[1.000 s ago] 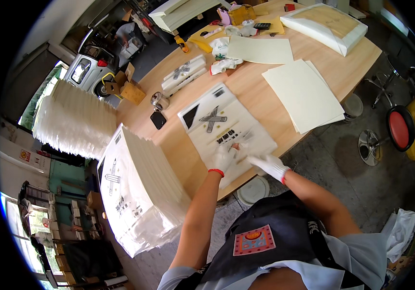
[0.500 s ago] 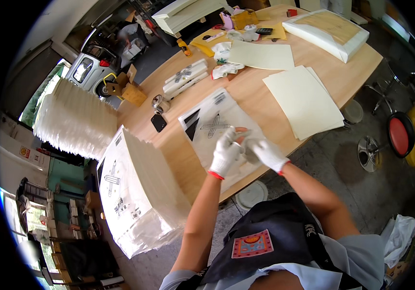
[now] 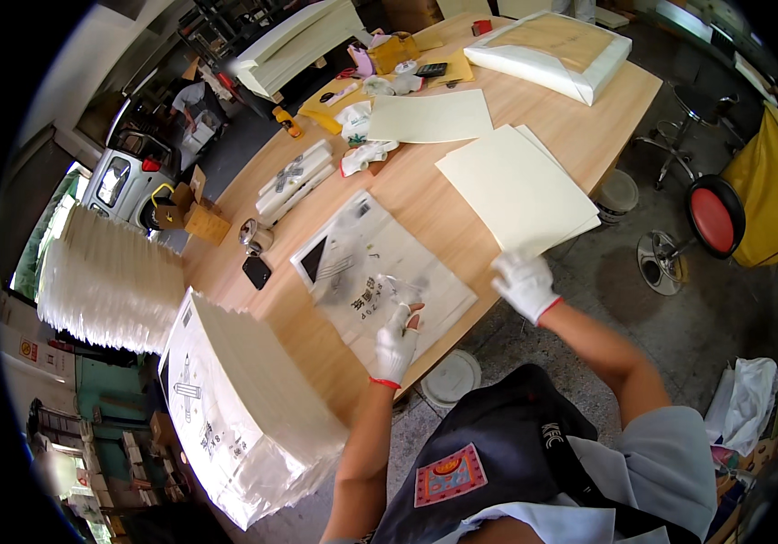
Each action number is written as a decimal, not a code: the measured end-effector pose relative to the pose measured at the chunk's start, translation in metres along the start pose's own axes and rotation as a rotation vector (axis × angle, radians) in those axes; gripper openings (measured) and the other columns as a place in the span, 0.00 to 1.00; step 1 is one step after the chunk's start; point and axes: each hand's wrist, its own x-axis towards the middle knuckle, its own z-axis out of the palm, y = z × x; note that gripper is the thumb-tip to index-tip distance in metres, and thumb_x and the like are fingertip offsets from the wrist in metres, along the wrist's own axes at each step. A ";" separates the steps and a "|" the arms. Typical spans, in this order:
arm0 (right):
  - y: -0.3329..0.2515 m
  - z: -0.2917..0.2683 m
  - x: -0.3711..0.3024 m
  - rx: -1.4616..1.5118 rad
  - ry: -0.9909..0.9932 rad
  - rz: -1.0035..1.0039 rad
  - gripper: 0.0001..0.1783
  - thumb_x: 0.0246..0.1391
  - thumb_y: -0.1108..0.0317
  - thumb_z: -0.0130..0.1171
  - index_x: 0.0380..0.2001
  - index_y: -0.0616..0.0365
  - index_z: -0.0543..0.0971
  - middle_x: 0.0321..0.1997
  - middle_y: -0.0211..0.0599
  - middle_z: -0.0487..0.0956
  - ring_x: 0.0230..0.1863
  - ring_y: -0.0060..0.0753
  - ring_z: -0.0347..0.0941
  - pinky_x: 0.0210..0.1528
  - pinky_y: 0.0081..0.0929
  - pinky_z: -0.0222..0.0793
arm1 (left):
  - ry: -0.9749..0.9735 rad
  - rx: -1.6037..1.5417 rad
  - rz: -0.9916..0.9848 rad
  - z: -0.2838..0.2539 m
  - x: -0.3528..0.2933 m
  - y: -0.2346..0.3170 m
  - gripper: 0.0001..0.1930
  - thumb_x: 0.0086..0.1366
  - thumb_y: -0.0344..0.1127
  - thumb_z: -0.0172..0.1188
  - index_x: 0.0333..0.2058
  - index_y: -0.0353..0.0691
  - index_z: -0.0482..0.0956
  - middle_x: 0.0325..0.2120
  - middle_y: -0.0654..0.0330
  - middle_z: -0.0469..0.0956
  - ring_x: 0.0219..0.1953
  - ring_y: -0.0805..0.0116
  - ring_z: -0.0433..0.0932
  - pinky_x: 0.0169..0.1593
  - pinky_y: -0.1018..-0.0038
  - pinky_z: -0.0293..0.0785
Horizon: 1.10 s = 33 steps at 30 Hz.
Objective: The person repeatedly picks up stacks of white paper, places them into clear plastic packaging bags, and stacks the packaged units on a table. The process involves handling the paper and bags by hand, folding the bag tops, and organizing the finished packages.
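Observation:
My left hand (image 3: 396, 344), in a white knit glove with bare fingertips showing, is closed on the near edge of a clear printed plastic bag (image 3: 434, 286). A bit of clear film stands up at its fingers, and the bag lies flat on the wooden table. My right hand (image 3: 526, 288), gloved too, is at the near corner of the cream paper sheets (image 3: 520, 190). Its fingers reach out, somewhat blurred, with nothing seen in them. Whether they touch the paper is hard to tell.
A tall stack of packed printed bags (image 3: 253, 399) stands at the left, another stack (image 3: 112, 276) behind it. On the table (image 3: 285, 313) lie a phone (image 3: 256, 272), a metal jar (image 3: 255, 236), wrapped packs (image 3: 294, 179) and a white-wrapped package (image 3: 547, 54). A stool (image 3: 715, 216) is at right.
My hands were together over the bag; now they are apart. The right has moved right to the paper sheets, the left down and left at the bag's near edge. The view has shifted.

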 end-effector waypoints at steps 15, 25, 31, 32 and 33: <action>-0.009 -0.081 0.002 -0.168 0.203 -0.649 0.04 0.43 0.64 0.51 0.20 0.49 0.71 0.19 0.29 0.67 0.19 0.27 0.68 0.18 0.31 0.64 | -0.374 -1.028 -0.682 0.096 0.057 0.044 0.25 0.66 0.45 0.49 0.54 0.31 0.66 0.45 0.54 0.75 0.43 0.66 0.76 0.46 0.70 0.74; 0.032 -0.019 -0.048 1.573 -0.276 0.918 0.21 0.55 0.59 0.57 0.48 0.61 0.75 0.49 0.42 0.77 0.51 0.32 0.72 0.52 0.26 0.66 | -0.492 0.221 -0.189 0.042 0.033 0.054 0.30 0.57 0.38 0.56 0.55 0.29 0.59 0.37 0.47 0.78 0.39 0.53 0.79 0.42 0.65 0.74; -0.024 -0.020 -0.042 0.823 -0.294 0.746 0.32 0.52 0.35 0.45 0.37 0.53 0.80 0.36 0.47 0.80 0.42 0.49 0.75 0.45 0.37 0.67 | -0.637 0.543 0.012 0.092 -0.008 0.088 0.41 0.55 0.45 0.59 0.62 0.35 0.50 0.54 0.38 0.65 0.49 0.44 0.73 0.50 0.60 0.70; -0.021 -0.020 -0.043 0.724 -0.322 0.733 0.29 0.53 0.38 0.47 0.33 0.54 0.80 0.35 0.48 0.80 0.41 0.49 0.76 0.43 0.38 0.68 | -0.662 0.498 0.050 0.085 -0.007 0.097 0.43 0.55 0.45 0.60 0.64 0.36 0.48 0.56 0.37 0.62 0.50 0.44 0.73 0.52 0.61 0.70; -0.017 -0.023 -0.049 0.651 -0.223 0.630 0.27 0.54 0.40 0.48 0.32 0.55 0.80 0.33 0.48 0.80 0.38 0.50 0.76 0.40 0.39 0.68 | -0.692 0.342 -0.029 0.067 -0.001 0.103 0.42 0.55 0.41 0.59 0.65 0.38 0.48 0.61 0.42 0.58 0.53 0.50 0.72 0.50 0.66 0.71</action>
